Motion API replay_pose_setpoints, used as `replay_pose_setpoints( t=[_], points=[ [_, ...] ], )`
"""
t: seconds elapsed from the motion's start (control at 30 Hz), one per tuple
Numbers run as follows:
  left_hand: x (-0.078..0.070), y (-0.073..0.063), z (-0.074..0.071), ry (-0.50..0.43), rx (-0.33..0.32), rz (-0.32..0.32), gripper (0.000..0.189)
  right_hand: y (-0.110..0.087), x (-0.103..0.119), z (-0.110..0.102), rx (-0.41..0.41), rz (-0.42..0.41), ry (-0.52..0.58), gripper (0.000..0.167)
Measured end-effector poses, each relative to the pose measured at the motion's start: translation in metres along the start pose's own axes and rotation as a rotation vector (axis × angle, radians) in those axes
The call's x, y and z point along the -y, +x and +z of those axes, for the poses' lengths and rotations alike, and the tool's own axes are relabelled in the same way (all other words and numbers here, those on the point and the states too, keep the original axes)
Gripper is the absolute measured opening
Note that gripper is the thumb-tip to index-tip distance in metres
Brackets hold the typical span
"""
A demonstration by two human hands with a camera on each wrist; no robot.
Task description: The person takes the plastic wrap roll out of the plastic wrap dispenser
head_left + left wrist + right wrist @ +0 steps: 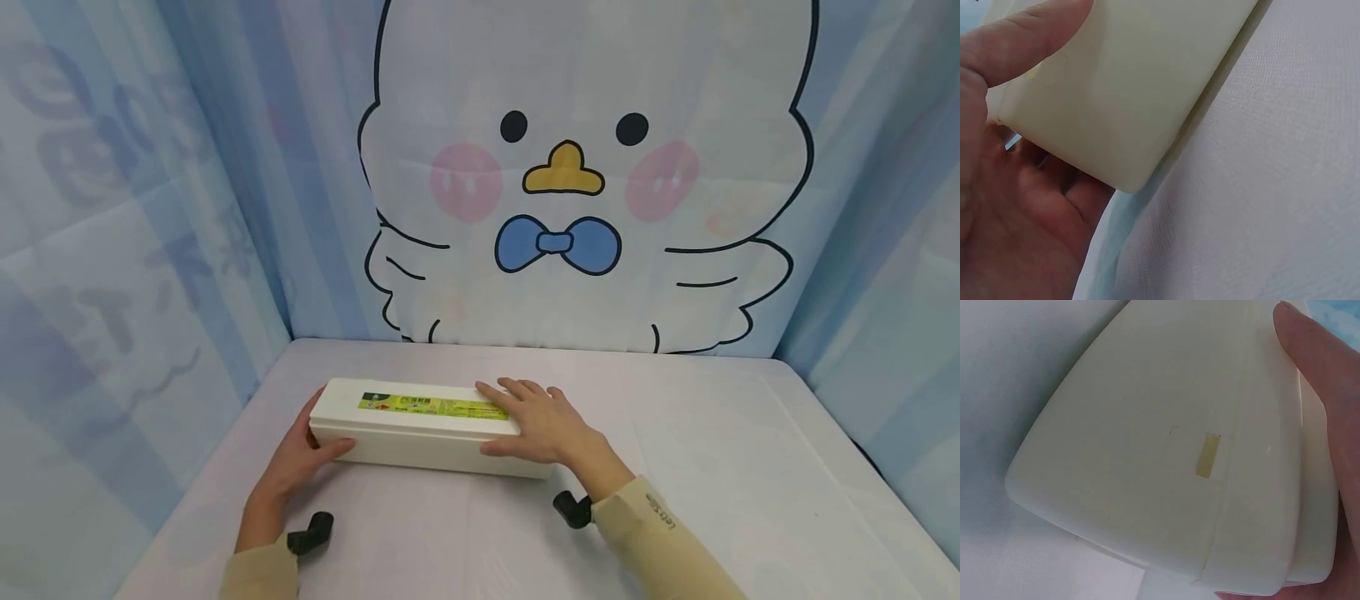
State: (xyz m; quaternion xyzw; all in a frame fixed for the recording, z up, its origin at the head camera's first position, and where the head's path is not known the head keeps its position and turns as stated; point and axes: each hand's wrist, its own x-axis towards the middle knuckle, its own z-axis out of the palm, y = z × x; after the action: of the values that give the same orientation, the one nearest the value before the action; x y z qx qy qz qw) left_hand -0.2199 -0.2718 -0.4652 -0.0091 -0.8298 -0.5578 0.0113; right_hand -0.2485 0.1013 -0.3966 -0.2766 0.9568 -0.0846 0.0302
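A long white plastic box (420,450) with a lid lies crosswise on the table, a yellow-green label (435,406) along its top. My left hand (303,454) grips its left end, thumb on the front face and fingers behind the end; the left wrist view shows the thumb (1029,40) lying across the box's side. Over the right end my right hand (540,423) reaches, thumb on the front and fingers across the top, covering part of the label. A small yellowish strip (1208,455) is stuck across the lid seam in the right wrist view.
The table (712,467) has a pale cloth over it. Behind it hangs a curtain (555,308) with a printed cartoon bird, and blue-white curtains (112,292) close in both sides. A black wrist camera (311,533) sits at each cuff.
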Motion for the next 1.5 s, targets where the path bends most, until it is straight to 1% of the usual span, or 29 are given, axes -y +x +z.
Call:
replay_pose_setpoints(
  t=[0.2, 0.5, 0.7, 0.9, 1.13, 1.5],
  points=[
    [0.0008, 0.0002, -0.0005, -0.018, 0.003, 0.011, 0.108, 0.0002, -0.0003, -0.0002, 0.017, 0.002, 0.009, 0.088],
    [0.0006, -0.0007, -0.0002, -0.009, 0.012, -0.017, 0.109, -0.0001, -0.0018, 0.0003, -0.007, -0.034, 0.032, 0.082],
    [-0.0004, -0.0012, -0.0002, 0.001, 0.010, -0.016, 0.109, 0.0000, -0.0034, 0.0011, -0.020, -0.049, 0.047, 0.081],
    [0.0007, -0.0017, 0.0005, -0.013, 0.012, 0.013, 0.107, 0.0002, -0.0060, 0.0031, -0.059, -0.068, 0.039, 0.079],
    [-0.0012, -0.0025, 0.0008, -0.001, 0.007, -0.014, 0.109, -0.0005, -0.0064, 0.0055, -0.110, -0.082, 0.042, 0.077],
    [-0.0014, -0.0036, 0.0019, -0.013, 0.006, 0.000, 0.110, -0.0017, -0.0083, 0.0078, -0.181, -0.113, 0.042, 0.074]
  ],
)
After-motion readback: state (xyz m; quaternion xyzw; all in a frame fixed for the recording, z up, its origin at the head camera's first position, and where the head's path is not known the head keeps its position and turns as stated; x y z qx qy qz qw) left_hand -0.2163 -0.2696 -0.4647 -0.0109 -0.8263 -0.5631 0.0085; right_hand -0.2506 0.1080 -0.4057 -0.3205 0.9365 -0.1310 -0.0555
